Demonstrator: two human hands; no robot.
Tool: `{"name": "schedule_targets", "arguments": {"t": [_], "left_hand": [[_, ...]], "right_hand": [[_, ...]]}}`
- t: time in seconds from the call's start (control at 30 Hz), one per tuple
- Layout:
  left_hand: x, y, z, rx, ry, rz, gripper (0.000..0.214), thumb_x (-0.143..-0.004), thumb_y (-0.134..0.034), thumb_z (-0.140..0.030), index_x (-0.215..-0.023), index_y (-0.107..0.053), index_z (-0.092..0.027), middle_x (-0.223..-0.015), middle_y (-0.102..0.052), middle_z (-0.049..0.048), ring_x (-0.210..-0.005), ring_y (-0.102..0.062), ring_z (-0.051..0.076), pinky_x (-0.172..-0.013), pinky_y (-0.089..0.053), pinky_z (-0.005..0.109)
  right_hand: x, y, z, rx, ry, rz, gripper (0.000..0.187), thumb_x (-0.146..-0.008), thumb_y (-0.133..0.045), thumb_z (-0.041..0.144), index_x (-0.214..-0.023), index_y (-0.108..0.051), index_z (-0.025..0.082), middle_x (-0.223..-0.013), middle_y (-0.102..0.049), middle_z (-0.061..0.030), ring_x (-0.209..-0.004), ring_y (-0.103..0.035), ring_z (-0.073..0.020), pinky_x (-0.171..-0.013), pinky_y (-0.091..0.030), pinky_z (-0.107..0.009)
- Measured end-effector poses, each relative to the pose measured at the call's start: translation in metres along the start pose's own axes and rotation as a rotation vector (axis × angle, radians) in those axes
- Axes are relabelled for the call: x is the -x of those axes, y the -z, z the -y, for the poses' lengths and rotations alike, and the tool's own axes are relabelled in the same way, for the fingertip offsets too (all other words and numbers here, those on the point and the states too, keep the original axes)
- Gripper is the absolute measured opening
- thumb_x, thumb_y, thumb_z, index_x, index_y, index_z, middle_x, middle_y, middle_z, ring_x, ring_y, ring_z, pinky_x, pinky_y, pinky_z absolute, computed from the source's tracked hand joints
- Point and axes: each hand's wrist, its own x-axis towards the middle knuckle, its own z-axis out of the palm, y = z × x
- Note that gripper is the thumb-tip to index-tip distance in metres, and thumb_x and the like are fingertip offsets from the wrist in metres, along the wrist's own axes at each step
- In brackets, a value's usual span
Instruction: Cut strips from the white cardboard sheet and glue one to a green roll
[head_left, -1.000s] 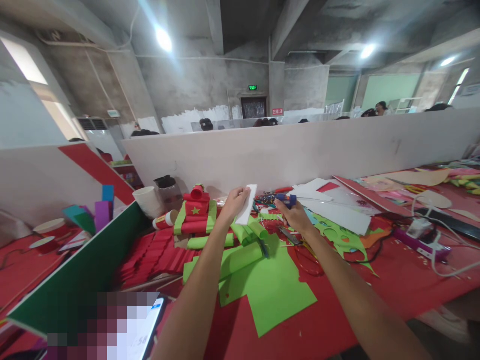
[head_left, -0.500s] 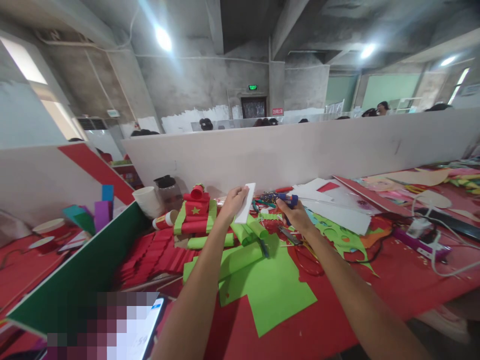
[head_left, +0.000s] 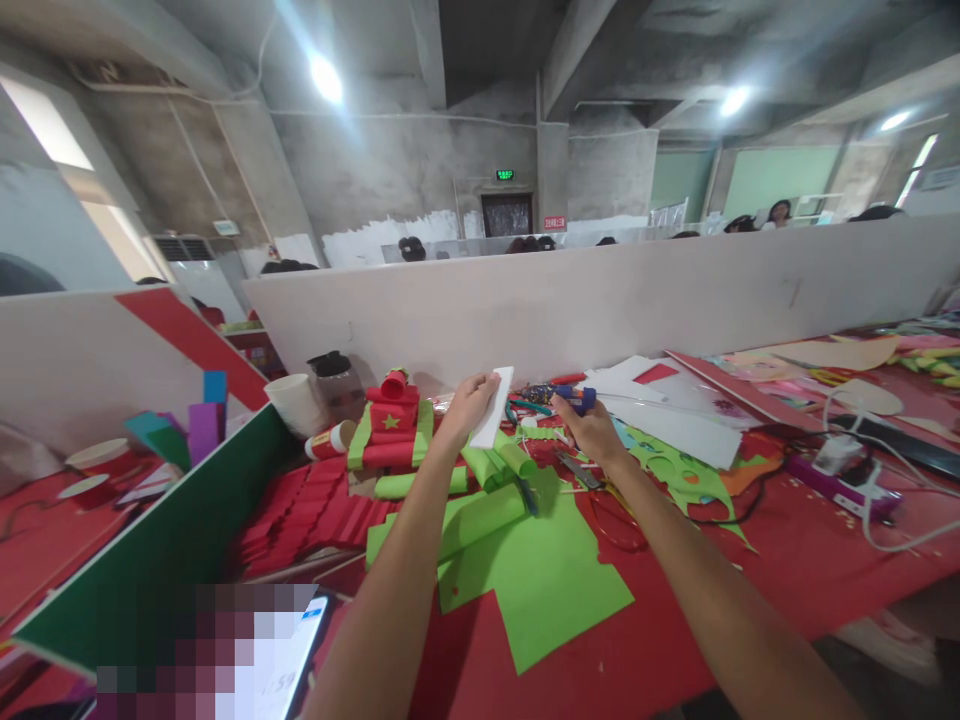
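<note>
My left hand [head_left: 471, 402] is closed on a narrow white strip [head_left: 492, 412], tilted upright. In my right hand [head_left: 589, 430] is a blue hot glue gun [head_left: 576, 400], its speckled front end pointing left toward the strip but apart from it. Beneath the hands lie green rolled sheets [head_left: 487, 510] and a flat green sheet [head_left: 562, 580]. A box cutter [head_left: 579, 468] rests just below my right hand. Left of my left hand stands a red and green paper model [head_left: 392, 425] with a yellow star.
Folded red strips [head_left: 315, 510] lie beside a green divider [head_left: 165, 540]. White cups [head_left: 295, 402] and a dark-lidded jar [head_left: 335, 378] stand behind them. White sheets [head_left: 675, 415] and a purple power strip [head_left: 847, 488] with cables lie right. A phone [head_left: 304, 640] is at front left.
Both hands stay almost still, with the white strip shifted very slightly right. A person far behind the partition has moved a little.
</note>
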Motion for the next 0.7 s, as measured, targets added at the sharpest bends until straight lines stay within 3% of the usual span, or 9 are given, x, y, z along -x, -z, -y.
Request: {"name": "schedule_targets", "arguments": {"t": [0.23, 0.53, 0.7], "left_hand": [[-0.003, 0.002, 0.005, 0.024, 0.001, -0.031, 0.026, -0.089, -0.051, -0.041, -0.077, -0.055, -0.017, -0.057, -0.05, -0.0025, -0.045, -0.044, 0.011, -0.044, -0.032, 0.022], [-0.005, 0.003, 0.008, 0.062, 0.021, -0.095, 0.026, -0.087, -0.053, -0.039, -0.079, -0.059, -0.016, -0.057, -0.051, -0.0027, -0.046, -0.044, 0.01, -0.046, -0.032, 0.021], [-0.005, 0.002, 0.01, 0.089, 0.021, -0.105, 0.026, -0.087, -0.054, -0.04, -0.077, -0.059, -0.016, -0.056, -0.05, -0.0031, -0.045, -0.043, 0.01, -0.045, -0.032, 0.021]], "right_hand": [[0.001, 0.001, 0.002, 0.01, -0.016, 0.084, 0.047, -0.081, -0.059, 0.063, -0.061, -0.054, 0.021, -0.041, -0.045, 0.0054, -0.033, -0.046, -0.0108, -0.038, -0.04, -0.023], [-0.002, 0.001, -0.011, -0.113, -0.063, 0.199, 0.048, -0.077, -0.064, 0.064, -0.063, -0.058, 0.019, -0.048, -0.054, 0.0029, -0.035, -0.049, -0.0103, -0.036, -0.039, -0.022], [0.001, 0.002, -0.004, -0.13, 0.007, 0.161, 0.045, -0.079, -0.063, 0.061, -0.064, -0.055, 0.019, -0.046, -0.049, 0.0051, -0.037, -0.049, -0.0102, -0.037, -0.04, -0.022]]}}
